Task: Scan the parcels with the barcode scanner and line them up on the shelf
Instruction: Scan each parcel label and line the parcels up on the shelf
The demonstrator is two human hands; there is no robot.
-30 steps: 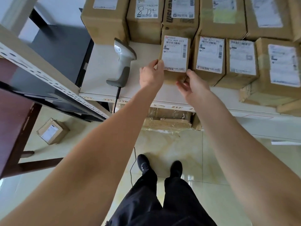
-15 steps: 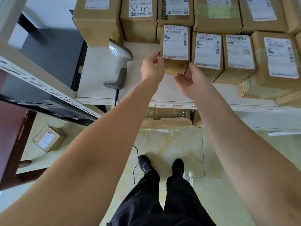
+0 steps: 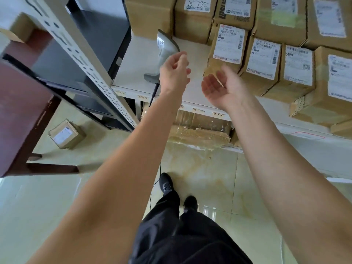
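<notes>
The left grip (image 3: 175,70) hung over the shelf (image 3: 192,60) with its fingers loosely curled and nothing in them. The right grip (image 3: 222,86) was turned palm up beside it, fingers relaxed and spread a little, also holding nothing; its fingertips lay just in front of the near lower corner of the parcel (image 3: 226,49), and whether they touched the cardboard could not be told.

That parcel stood on the shelf with its white label facing up and out, the leftmost of a front row of labelled boxes (image 3: 263,58) running off to its right, each pressed against the next. Behind the parcel a back row of larger cartons (image 3: 194,18) lined the shelf.

To the parcel's left, past the left grip, the grey barcode scanner (image 3: 164,47) rested on the shelf, partly hidden by that hand, its black cable (image 3: 153,92) dropping over the front edge.

Below and far to the left of the parcel, a small labelled box (image 3: 65,134) lay on the tiled floor (image 3: 209,172).
</notes>
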